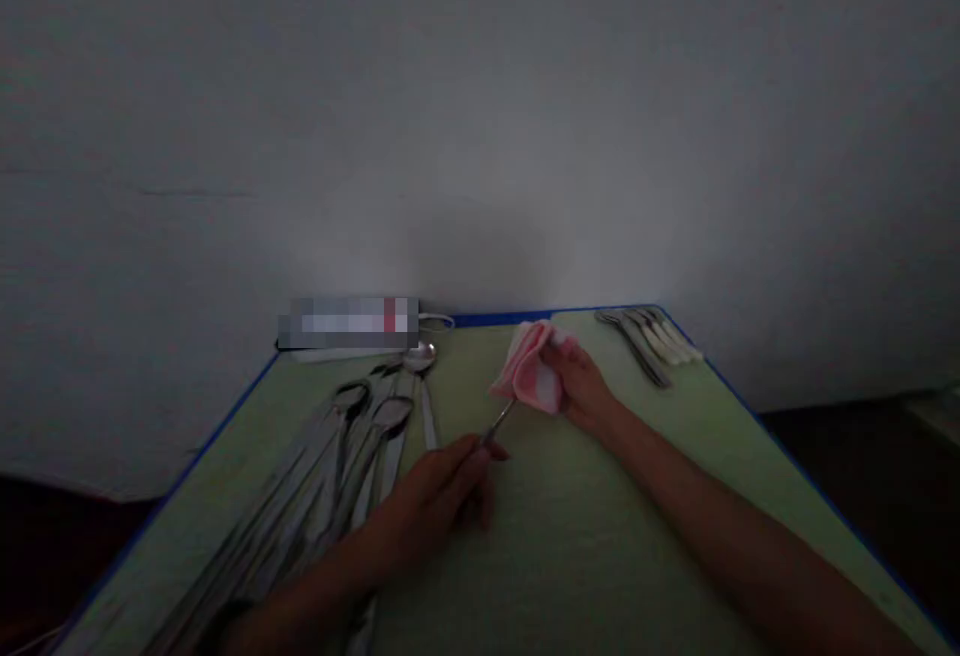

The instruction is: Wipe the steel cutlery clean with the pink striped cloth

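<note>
My left hand (454, 481) is closed around the handle of a metal piece of cutlery (505, 416). Its far end is hidden in a pink and white cloth (537, 384), so I cannot tell whether it is a spoon or a fork. My right hand (581, 381) grips that cloth, folded around the end of the cutlery, above the middle of the table. Left of my left hand lies a spread of long-handled metal spoons (391, 416), partly covered by my forearm.
Several forks (637, 344), some with pale handles, lie at the table's far right corner. A blurred-out box-like object (349, 324) sits at the far left edge beside a thin white loop (439, 318). The green table (600, 546) has a blue rim and meets a grey wall (487, 136).
</note>
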The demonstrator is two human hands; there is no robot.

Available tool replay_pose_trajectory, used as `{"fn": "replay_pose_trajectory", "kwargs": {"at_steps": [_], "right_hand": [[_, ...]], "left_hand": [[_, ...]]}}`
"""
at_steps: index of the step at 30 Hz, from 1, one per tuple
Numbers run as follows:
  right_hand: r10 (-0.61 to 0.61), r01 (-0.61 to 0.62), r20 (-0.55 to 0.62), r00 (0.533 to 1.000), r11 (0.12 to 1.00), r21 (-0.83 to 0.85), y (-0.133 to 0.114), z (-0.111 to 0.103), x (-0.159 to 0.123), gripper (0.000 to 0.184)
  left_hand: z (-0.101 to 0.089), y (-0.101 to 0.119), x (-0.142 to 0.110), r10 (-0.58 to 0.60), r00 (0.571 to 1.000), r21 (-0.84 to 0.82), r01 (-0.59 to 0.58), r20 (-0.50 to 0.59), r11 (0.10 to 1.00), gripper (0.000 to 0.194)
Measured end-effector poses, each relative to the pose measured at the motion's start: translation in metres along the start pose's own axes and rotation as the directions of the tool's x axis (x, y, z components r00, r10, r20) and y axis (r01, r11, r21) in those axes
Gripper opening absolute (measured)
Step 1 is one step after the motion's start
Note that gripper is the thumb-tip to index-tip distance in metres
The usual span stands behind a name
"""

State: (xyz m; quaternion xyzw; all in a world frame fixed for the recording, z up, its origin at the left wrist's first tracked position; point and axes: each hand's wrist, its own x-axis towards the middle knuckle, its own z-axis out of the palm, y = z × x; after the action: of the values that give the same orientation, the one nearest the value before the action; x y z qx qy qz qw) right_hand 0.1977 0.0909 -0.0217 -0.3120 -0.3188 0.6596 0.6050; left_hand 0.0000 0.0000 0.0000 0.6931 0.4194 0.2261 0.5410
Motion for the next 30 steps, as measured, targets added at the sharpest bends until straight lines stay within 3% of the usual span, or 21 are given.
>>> {"fn": "replay_pose_trajectory", "kwargs": {"at_steps": [8,17,30], "right_hand": [[-0.034,0.033,-0.072,0.997,0.999,-0.02,0.0013,0.0012,0.0023,0.035],[-0.011,0.025,0.085,0.996,0.986,-0.163,0.0024,-0.0019,-0.0007,0.028],[-0.043,0.045,0.029,0.999,0.998,-0.046,0.0035,0.0001,0.0027,0.028]], "left_hand": [[-0.0001,0.0065,-0.0015,-0.003,0.998,-0.026,0.005,0.068,1.0,0.028],[0.0006,0.0002,-0.0005,0.012,0.998,-0.006,-0.012,0.065,1.0,0.029],[-0.0009,0.0022,-0.0006,-0.017,0.999,-0.03,0.019,0.05,0.999,0.028]]}}
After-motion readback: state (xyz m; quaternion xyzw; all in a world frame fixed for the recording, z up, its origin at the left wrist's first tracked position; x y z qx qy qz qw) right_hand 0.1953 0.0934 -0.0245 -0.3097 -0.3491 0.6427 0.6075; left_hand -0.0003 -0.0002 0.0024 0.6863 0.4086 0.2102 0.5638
